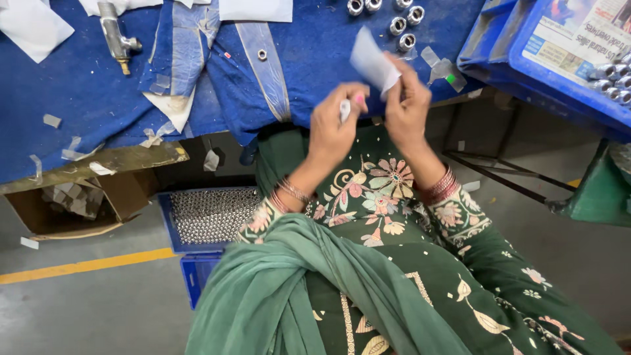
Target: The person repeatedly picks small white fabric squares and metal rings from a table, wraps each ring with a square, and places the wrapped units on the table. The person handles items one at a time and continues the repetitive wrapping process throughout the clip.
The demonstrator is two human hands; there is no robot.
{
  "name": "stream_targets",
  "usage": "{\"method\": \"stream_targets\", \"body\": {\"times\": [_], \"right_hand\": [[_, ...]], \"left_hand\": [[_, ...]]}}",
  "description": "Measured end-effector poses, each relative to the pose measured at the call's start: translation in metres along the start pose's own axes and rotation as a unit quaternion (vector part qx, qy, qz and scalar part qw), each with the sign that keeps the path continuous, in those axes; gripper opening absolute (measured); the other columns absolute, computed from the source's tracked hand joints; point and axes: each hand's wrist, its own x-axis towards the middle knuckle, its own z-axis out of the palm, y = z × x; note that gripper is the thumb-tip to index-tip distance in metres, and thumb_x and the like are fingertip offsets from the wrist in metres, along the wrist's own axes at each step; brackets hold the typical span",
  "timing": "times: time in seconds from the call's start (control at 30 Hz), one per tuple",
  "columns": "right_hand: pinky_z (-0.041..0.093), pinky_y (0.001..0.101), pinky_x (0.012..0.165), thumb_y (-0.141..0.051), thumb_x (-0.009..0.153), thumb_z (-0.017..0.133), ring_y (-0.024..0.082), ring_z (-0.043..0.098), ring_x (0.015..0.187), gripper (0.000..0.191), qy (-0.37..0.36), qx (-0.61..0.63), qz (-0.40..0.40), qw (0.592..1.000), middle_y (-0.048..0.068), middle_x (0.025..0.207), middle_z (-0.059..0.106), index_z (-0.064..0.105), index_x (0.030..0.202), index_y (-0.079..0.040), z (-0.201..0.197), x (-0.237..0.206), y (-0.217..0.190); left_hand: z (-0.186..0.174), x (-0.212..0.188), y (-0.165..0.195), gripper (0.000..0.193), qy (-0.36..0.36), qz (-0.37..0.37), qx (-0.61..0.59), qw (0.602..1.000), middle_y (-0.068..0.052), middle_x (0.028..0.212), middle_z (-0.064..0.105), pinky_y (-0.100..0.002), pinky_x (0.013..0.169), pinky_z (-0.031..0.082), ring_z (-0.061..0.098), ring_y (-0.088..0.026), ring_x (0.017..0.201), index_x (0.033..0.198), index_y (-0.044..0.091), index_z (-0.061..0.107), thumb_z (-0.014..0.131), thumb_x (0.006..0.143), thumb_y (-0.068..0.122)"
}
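I judge it midway — my left hand (335, 125) pinches a small white piece (345, 109), right hand (406, 105) grips a paper slip (372, 62), and six metal fittings (392, 16) stand on the table (79, 85).

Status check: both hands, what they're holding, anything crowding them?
Left hand pinches small white piece. Right hand holds white paper slip, lifted. Metal fittings on blue cloth beyond, apart.

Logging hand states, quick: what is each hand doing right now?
Left hand: closed on a small white piece.
Right hand: fingers pinching a white paper slip.
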Motion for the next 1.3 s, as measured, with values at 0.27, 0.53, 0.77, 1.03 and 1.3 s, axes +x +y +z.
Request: {"method": "stream_targets", "body": {"times": [0.27, 0.53, 0.77, 1.03, 1.3], "right_hand": [[0.043, 0.0439, 0.097, 0.008, 0.081, 0.066, 0.033, 0.058, 0.111, 0.039, -0.117, -0.329, -0.200, 0.915, 0.009, 0.113, 0.069, 0.073, 0.114, -0.009, -0.001, 0.011, -0.006], [0.045, 0.0421, 0.104, 0.014, 0.080, 0.059, 0.032, 0.060, 0.118, 0.044, -0.111, -0.260, -0.147, 0.948, 0.008, 0.123, 0.070, 0.070, 0.117, -0.006, -0.013, 0.006, 0.013], [0.044, 0.0411, 0.104, 0.011, 0.081, 0.063, 0.032, 0.059, 0.120, 0.047, -0.098, -0.259, -0.140, 0.951, 0.008, 0.124, 0.070, 0.067, 0.125, -0.007, -0.013, 0.006, 0.020], [0.043, 0.0400, 0.100, 0.010, 0.084, 0.064, 0.031, 0.060, 0.117, 0.045, -0.099, -0.263, -0.131, 0.951, 0.008, 0.123, 0.070, 0.067, 0.125, -0.008, -0.012, 0.005, 0.021], [0.044, 0.0407, 0.105, 0.011, 0.084, 0.064, 0.033, 0.060, 0.120, 0.046, -0.093, -0.267, -0.145, 0.948, 0.010, 0.125, 0.070, 0.068, 0.126, -0.007, -0.011, 0.004, 0.022]], "left_hand": [[0.000, 0.105, -0.053, 0.036, 0.047, 0.217, 0.382, 0.897, -0.006, 0.099, 0.063, -0.040, 0.073, 0.054, 0.065, -0.026, 0.090, 0.121, 0.013, 0.066, 0.064, 0.086, 0.005], [0.002, 0.125, -0.066, 0.022, 0.048, 0.229, 0.370, 0.899, -0.007, 0.100, 0.067, -0.042, 0.078, 0.055, 0.068, -0.030, 0.095, 0.106, 0.012, 0.064, 0.064, 0.086, 0.002], [-0.013, 0.070, -0.042, 0.018, -0.080, -0.010, 0.293, 0.953, -0.012, 0.104, 0.073, -0.048, 0.079, 0.053, 0.069, -0.038, 0.097, 0.106, 0.012, 0.065, 0.073, 0.091, 0.021], [-0.006, 0.039, -0.048, 0.040, -0.006, 0.048, 0.274, 0.961, -0.008, 0.117, 0.069, -0.044, 0.079, 0.057, 0.071, -0.035, 0.099, 0.128, 0.015, 0.058, 0.074, 0.094, 0.028], [0.005, 0.041, -0.073, 0.029, 0.131, 0.080, 0.268, 0.951, -0.007, 0.107, 0.072, -0.037, 0.078, 0.058, 0.073, -0.031, 0.093, 0.121, 0.017, 0.063, 0.070, 0.092, 0.014]]}}
